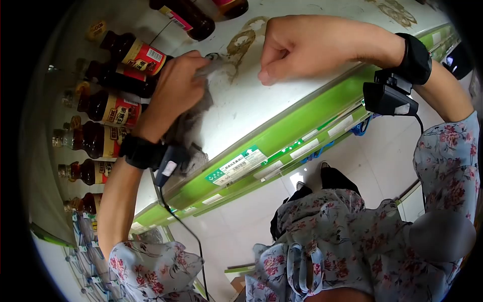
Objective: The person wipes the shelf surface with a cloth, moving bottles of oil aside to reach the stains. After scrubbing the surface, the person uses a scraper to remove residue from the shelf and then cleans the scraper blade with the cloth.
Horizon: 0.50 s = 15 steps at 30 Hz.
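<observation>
My left hand point(178, 88) is closed on a grey cloth point(200, 113), partly blurred, which lies against the white shelf surface point(241, 108). Beside that hand, a row of dark sauce or oil bottles with red and yellow labels lines the shelf; one such bottle point(118, 108) is close to my left wrist, and another bottle point(138, 53) is near my knuckles. My right hand point(297, 50) forms a fist above the shelf, with nothing visible in it. Brown ring-shaped stains point(241, 44) mark the surface between my hands.
Two more dark bottles, one a bottle with a pink label point(193, 22), stand at the far edge. A green price rail point(282, 133) with labels runs along the shelf front. Metal hooks point(93, 267) hang at lower left. Cables trail from both wrist cameras.
</observation>
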Available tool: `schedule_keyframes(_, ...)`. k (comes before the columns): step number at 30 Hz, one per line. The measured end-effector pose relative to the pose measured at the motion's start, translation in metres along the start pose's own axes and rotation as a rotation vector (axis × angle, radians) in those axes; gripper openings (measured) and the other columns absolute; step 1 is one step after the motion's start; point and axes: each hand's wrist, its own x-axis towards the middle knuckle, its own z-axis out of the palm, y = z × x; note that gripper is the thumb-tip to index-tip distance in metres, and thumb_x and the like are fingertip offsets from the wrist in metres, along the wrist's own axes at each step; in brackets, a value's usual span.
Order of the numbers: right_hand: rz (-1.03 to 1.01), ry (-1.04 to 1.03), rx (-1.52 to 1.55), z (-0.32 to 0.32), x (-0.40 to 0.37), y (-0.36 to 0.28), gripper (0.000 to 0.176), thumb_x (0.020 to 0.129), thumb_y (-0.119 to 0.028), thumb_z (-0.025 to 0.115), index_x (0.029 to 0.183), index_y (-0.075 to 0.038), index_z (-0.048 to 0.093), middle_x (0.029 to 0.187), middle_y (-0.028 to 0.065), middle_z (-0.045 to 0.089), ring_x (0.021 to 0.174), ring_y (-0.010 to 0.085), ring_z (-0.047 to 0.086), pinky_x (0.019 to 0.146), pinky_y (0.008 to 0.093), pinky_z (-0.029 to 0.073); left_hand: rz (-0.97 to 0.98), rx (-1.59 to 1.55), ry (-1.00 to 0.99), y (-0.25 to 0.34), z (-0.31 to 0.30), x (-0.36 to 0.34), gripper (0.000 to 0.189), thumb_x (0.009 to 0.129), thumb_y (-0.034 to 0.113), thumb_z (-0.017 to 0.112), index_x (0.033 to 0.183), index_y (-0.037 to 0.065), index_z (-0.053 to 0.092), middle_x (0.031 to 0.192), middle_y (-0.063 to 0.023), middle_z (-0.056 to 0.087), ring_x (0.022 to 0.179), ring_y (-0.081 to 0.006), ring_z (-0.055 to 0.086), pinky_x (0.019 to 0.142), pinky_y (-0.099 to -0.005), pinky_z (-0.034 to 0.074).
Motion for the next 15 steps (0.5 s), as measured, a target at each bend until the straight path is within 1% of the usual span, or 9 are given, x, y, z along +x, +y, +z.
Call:
schedule_keyframes(2,-0.017,-0.009,0.008,-0.002,-0.002,0.001,0.039,0.096,-0.023,0.063,0.073,0.007,0.056,0.054,0.0024,0.04,0.053,0.0127,0.035,0.053,0.0351,0.034,0.032,-0.041,0.017,0.013,0.003,0.015,0.031,0.077,-0.006,0.059,0.107,-0.008,0.068,0.105,-0.0242,0.064,0.098,-0.0435,0.065,0.087,-0.0447,0.052)
schedule_keyframes(3,-0.011,0.013,0.008,-0.002,-0.002,0.002,0.038,0.095,-0.023,0.063,0.074,0.007,0.057,0.054,0.0026,0.041,0.053,0.0128,0.036,0.053,0.035,0.035,0.112,-0.068,0.042,0.025,0.006,0.01,0.031,0.077,-0.006,0.058,0.106,-0.008,0.068,0.102,-0.0229,0.064,0.098,-0.0432,0.065,0.086,-0.0452,0.052)
schedule_keyframes(4,-0.008,0.031,0.007,-0.001,-0.002,0.003,0.038,0.095,-0.023,0.063,0.074,0.008,0.058,0.054,0.0028,0.042,0.054,0.0128,0.037,0.054,0.0348,0.035,0.109,-0.031,0.039,0.033,0.004,0.009,0.031,0.076,-0.007,0.058,0.105,-0.008,0.069,0.103,-0.0214,0.066,0.097,-0.043,0.065,0.086,-0.045,0.052)
schedule_keyframes(6,0.008,0.021,0.009,0.001,-0.001,0.004,0.037,0.095,-0.023,0.063,0.076,0.008,0.059,0.055,0.003,0.044,0.054,0.013,0.038,0.054,0.0343,0.037,0.085,-0.041,0.022,0.014,0.0,0.014,0.031,0.076,-0.008,0.059,0.105,-0.008,0.069,0.102,-0.0203,0.065,0.096,-0.0426,0.066,0.085,-0.0446,0.052)
schedule_keyframes(8,0.049,-0.009,0.018,0.001,-0.002,0.004,0.036,0.095,-0.023,0.063,0.077,0.008,0.06,0.055,0.003,0.046,0.054,0.0132,0.039,0.055,0.0335,0.038,0.0,0.039,0.013,-0.013,0.0,0.021,0.032,0.077,-0.008,0.059,0.106,-0.007,0.069,0.104,-0.0205,0.066,0.096,-0.0422,0.066,0.086,-0.0441,0.053)
schedule_keyframes(9,0.008,-0.042,0.007,0.001,0.0,0.007,0.036,0.095,-0.023,0.063,0.077,0.008,0.06,0.056,0.0032,0.047,0.054,0.0132,0.04,0.055,0.0336,0.038,-0.039,0.081,0.009,-0.019,0.0,0.024,0.032,0.077,-0.009,0.059,0.107,-0.007,0.069,0.104,-0.0207,0.066,0.097,-0.0419,0.066,0.086,-0.0438,0.053)
schedule_keyframes(11,-0.055,-0.082,-0.033,-0.004,0.001,0.017,0.036,0.095,-0.023,0.063,0.078,0.008,0.061,0.056,0.0035,0.047,0.054,0.0133,0.04,0.055,0.0337,0.038,0.072,0.019,0.014,0.011,-0.002,0.019,0.033,0.077,-0.01,0.056,0.107,-0.008,0.07,0.102,-0.0215,0.066,0.095,-0.0419,0.066,0.085,-0.044,0.053)
schedule_keyframes(13,0.002,-0.004,0.004,-0.001,-0.004,0.009,0.037,0.095,-0.023,0.063,0.076,0.008,0.059,0.055,0.0041,0.044,0.054,0.0134,0.038,0.054,0.0345,0.037,0.117,-0.02,0.031,0.032,0.0,0.01,0.034,0.076,-0.011,0.054,0.107,-0.009,0.069,0.1,-0.0231,0.065,0.093,-0.042,0.066,0.084,-0.045,0.052)
schedule_keyframes(15,0.025,0.02,0.02,-0.002,-0.004,0.004,0.038,0.095,-0.023,0.062,0.074,0.008,0.057,0.055,0.0046,0.042,0.053,0.0136,0.036,0.054,0.0352,0.036,0.059,0.057,0.027,0.005,-0.001,0.017,0.034,0.076,-0.011,0.056,0.108,-0.009,0.069,0.099,-0.0235,0.064,0.092,-0.0422,0.065,0.082,-0.0447,0.052)
